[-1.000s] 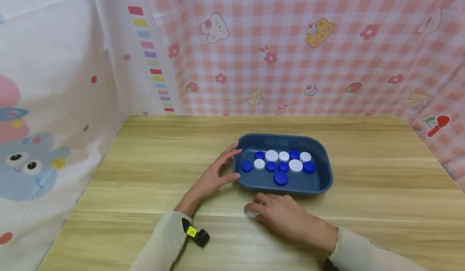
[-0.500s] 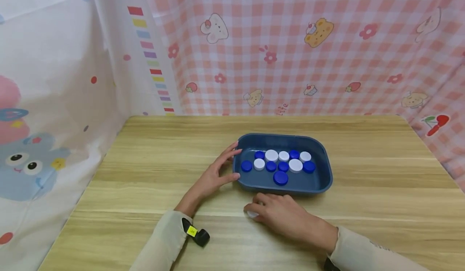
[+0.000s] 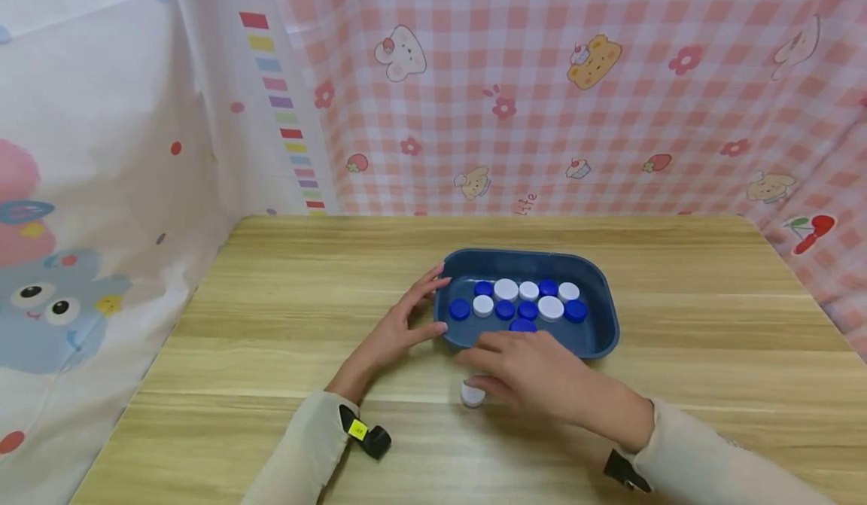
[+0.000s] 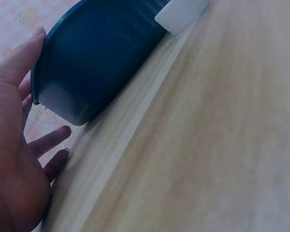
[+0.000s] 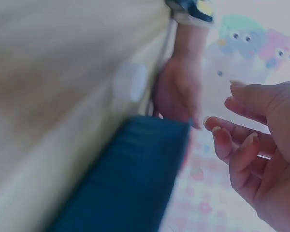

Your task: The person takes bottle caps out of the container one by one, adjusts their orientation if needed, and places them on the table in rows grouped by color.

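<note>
A white cap (image 3: 472,396) lies just under the thumb of a free right hand (image 3: 535,369)

We see that the right hand holds nothing: its fingers are loosely bent, and in the right wrist view there is a clear gap between the thumb and the other tips. The white cap is on the table (image 3: 305,287), below these fingers and a little toward the person. In the head view the thumb tip covers a small part of its upper edge, but in the right wrist view, where the cap is blurred, we see space between them, so we judge that they do not touch. The cap looks round and we find no long axis in it; any grip on it depends, in our opinion, on the height of the thumb above it. The right hand is the nearer one.

The left hand (image 3: 390,334) is spread wide around the left end of the blue tray (image 3: 600,332), with its thumb touching the rim. The long axis of the tray goes from these left fingers toward the right. Beyond the right fingertips, inside it, the blue and white caps (image 3: 506,290) lie mostly in two rows, and one blue cap (image 3: 522,325) is partly hidden behind the right knuckles
</note>
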A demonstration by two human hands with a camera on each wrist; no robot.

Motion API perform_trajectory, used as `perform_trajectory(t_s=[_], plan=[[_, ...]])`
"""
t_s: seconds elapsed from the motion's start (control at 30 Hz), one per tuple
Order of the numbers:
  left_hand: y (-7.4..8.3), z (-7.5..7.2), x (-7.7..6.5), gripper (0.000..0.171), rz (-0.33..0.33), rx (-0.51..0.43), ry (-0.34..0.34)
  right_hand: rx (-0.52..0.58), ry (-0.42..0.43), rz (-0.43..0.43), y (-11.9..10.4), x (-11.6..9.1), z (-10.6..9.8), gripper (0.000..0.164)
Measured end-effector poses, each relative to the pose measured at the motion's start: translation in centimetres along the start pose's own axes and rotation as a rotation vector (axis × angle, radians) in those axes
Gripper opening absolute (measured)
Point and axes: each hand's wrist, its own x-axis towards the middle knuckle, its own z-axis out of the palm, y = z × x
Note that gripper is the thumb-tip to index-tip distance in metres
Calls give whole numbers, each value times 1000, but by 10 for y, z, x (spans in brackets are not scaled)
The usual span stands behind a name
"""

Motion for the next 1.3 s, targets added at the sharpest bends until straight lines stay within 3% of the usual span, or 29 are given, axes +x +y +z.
perform_trajectory(t_s=[0.17, 0.4, 0.67, 1.3], plan=[[1, 0, 0, 59, 27, 6, 0, -17, 53, 18, 12, 10, -14, 24], [2, -1, 0, 60, 16, 7, -8, 30, 19, 118, 29, 23, -19, 29], [-1, -2, 0, 61, 11, 15, -13, 127, -47, 209, 48, 40, -7, 32], [-3, -1, 1, 60, 31, -32, -12, 134, -177, 311, 70, 57, 23, 37]])
